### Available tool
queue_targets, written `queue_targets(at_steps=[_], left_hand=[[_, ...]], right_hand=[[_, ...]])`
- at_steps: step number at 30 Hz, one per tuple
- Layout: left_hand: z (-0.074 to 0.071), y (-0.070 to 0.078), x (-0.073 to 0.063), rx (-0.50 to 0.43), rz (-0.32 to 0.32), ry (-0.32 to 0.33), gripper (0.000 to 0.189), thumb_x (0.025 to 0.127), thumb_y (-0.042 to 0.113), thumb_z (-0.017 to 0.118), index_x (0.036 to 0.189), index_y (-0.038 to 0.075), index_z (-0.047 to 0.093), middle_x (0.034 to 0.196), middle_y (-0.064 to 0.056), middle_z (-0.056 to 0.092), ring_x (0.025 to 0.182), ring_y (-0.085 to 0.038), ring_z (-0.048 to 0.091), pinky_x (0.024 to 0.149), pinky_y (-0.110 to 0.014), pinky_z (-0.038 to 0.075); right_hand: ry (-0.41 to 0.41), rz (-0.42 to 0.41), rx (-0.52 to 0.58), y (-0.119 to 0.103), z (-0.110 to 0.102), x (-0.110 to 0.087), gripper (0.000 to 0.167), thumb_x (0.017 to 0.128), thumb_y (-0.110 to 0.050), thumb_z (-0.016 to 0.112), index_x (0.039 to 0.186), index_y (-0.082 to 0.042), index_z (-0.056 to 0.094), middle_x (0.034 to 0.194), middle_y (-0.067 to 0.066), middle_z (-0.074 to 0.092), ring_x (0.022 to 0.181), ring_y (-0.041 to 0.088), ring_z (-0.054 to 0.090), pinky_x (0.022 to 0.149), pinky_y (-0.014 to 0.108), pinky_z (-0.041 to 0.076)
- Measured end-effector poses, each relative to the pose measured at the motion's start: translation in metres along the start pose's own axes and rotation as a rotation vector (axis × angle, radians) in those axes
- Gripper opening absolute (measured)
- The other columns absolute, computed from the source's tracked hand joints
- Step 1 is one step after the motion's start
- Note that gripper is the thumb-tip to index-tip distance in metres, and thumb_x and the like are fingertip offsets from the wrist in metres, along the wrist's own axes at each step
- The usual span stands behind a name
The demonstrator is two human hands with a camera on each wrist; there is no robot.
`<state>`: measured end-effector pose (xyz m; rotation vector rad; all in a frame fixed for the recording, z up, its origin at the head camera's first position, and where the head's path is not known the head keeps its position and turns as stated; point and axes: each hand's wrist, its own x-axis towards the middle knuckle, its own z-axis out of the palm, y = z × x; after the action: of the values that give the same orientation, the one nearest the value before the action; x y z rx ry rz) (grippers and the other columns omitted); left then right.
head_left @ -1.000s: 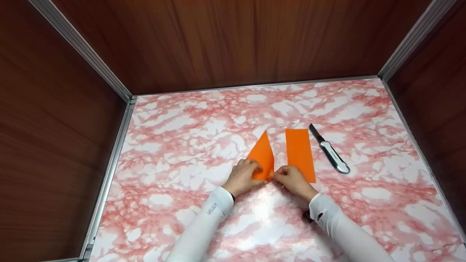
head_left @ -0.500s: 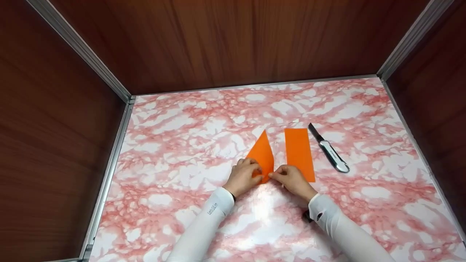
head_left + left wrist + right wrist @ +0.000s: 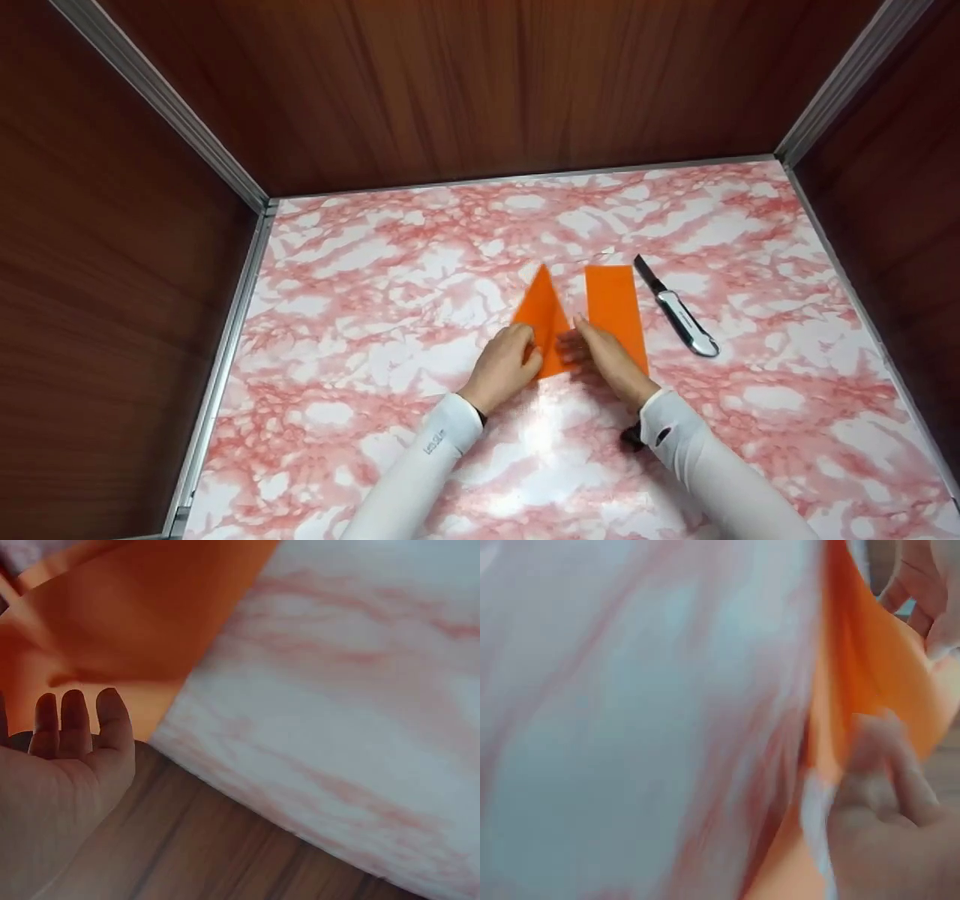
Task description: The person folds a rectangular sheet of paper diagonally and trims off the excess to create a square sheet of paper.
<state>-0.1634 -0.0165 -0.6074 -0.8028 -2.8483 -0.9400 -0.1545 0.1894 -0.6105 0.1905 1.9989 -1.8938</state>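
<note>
An orange paper sheet (image 3: 538, 304), folded to a point at its far end, lies on the table between the two hands. My left hand (image 3: 499, 367) holds its left side near the bottom, thumb and forefinger bent together. In the left wrist view, three fingertips of that hand reach over the orange surface. My right hand (image 3: 611, 364) is at the sheet's lower right, its fingers extended and blurred by motion. The right wrist view shows these fingers (image 3: 877, 757) in front of the sheet, which bows upward there. Part of the lower edge is hidden by the hands.
Just right of the folded sheet lies a flat orange strip (image 3: 611, 296), partly covered by the right hand. Beyond it lies a knife (image 3: 681, 315) with a dark blade pointing away. Brown panels (image 3: 450, 90) enclose the red-and-white marbled table (image 3: 360, 292).
My right hand has let go of the sheet's lower right corner and its fingers have straightened. The sheet's lower part has spread to the right, and the left hand stays at its left side.
</note>
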Motion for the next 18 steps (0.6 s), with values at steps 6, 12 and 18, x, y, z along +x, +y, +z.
queue_targets(at_steps=[6, 12, 18], left_hand=[[-0.003, 0.024, -0.008, 0.065, 0.205, -0.039, 0.009, 0.096, 0.024, 0.054, 0.093, 0.016, 0.055, 0.130, 0.001, 0.058, 0.118, -0.017, 0.053, 0.097, -0.035, 0.041], [-0.009, 0.013, -0.016, -0.118, 0.105, 0.048, 0.025, 0.101, 0.037, 0.050, 0.111, 0.017, 0.062, 0.142, -0.003, 0.048, 0.134, -0.021, 0.038, 0.107, -0.039, 0.032], [-0.021, -0.004, -0.017, -0.755, -0.368, -0.044, 0.060, 0.103, 0.048, 0.037, 0.147, 0.007, 0.039, 0.149, -0.014, 0.037, 0.133, -0.029, 0.038, 0.104, -0.045, 0.036]], right_hand=[[-0.067, 0.082, 0.346, -0.015, 0.007, 0.003, 0.053, 0.098, -0.040, 0.054, 0.122, 0.007, 0.051, 0.107, 0.017, 0.063, 0.095, 0.030, 0.065, 0.084, 0.044, 0.052], [0.063, 0.074, 0.261, -0.027, 0.005, -0.006, 0.040, 0.097, -0.028, 0.059, 0.123, 0.001, 0.055, 0.101, 0.008, 0.065, 0.086, 0.021, 0.065, 0.079, 0.035, 0.053], [0.102, 0.066, 0.302, -0.035, -0.004, -0.020, 0.049, 0.094, -0.031, 0.061, 0.133, -0.004, 0.049, 0.109, 0.005, 0.060, 0.090, 0.022, 0.061, 0.082, 0.036, 0.050]])
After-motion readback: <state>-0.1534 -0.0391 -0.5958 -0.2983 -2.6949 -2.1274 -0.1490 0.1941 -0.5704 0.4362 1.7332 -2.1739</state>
